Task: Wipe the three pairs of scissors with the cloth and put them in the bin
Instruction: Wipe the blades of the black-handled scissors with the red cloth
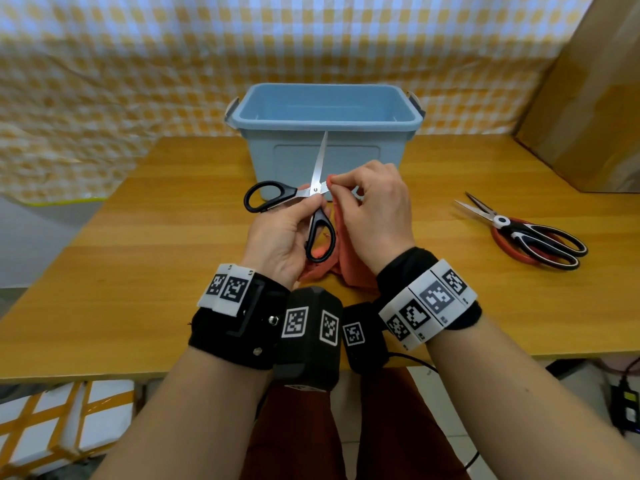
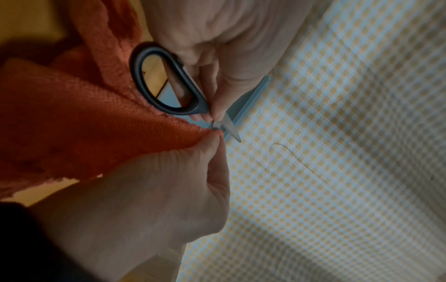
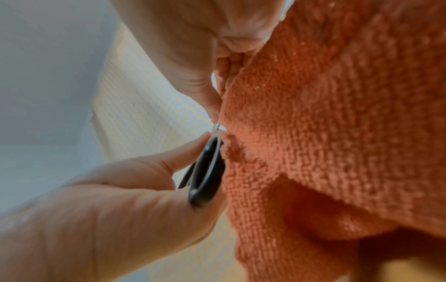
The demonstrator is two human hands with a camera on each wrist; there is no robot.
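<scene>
Wooden table (image 1: pixel 138 271), checked backdrop. Black scissors (image 1: pixel 313 202) held opened in left hand (image 1: pixel 280 233), free blade pointing toward bin (image 1: pixel 325 112) just beyond. Right hand (image 1: pixel 375 209) pinches cloth (image 1: pixel 346 258) around other blade. Two pairs (image 1: pixel 533 237) right, untouched.

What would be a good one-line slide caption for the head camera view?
Left hand holds open black-handled scissors while right hand wipes them with an orange cloth.

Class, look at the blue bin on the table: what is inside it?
The blue bin shows only its bare back wall and part of its floor; no scissors are visible inside. Its front wall hides the near floor, so that strip cannot be checked.
</scene>
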